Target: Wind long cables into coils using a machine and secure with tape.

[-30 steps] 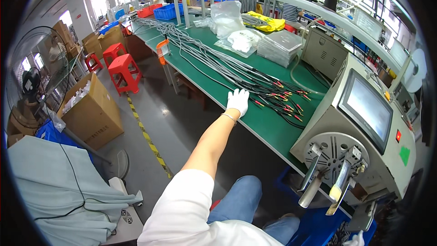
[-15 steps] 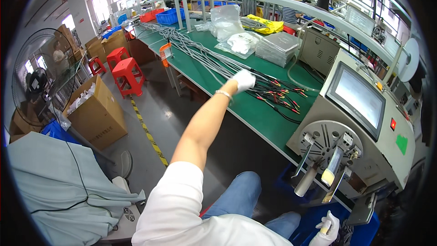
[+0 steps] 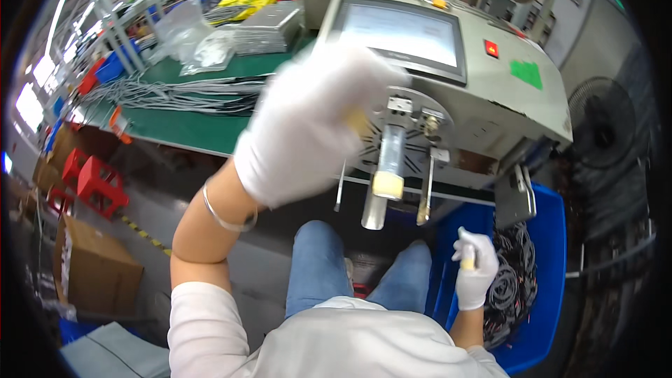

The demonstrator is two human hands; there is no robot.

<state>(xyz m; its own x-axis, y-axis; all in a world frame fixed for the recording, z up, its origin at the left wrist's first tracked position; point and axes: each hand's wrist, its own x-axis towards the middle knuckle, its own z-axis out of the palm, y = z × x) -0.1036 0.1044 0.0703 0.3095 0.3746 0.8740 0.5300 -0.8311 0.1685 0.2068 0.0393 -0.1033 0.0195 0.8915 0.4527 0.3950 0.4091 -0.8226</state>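
My left hand [image 3: 308,122], in a white glove, is raised in front of the machine's screen and beside its round slotted plate [image 3: 441,115]. Motion blurs its fingers, so whether it holds something cannot be made out. Metal rods and a clear-wrapped post [image 3: 392,157] with a yellowish end stick out from the plate. Low on the right, my right hand [image 3: 477,269], also gloved in white, hovers by the inner side of a blue bin [image 3: 549,287]. Its fingers are loosely bent and slightly apart, with nothing seen between them. Coiled dark cables [image 3: 507,283] lie in the bin.
Long grey cables [image 3: 175,94] lie across the green bench [image 3: 157,124], with clear bags [image 3: 210,49] and stacked clear trays [image 3: 269,28] behind. The machine has a screen [image 3: 399,31] and a red switch [image 3: 492,48]. Red stools [image 3: 101,185] and a carton [image 3: 98,266] stand left.
My view has swung right toward the machine. My left hand has left the cable ends on the bench and come up beside the round plate. My right hand stays low by the bin.
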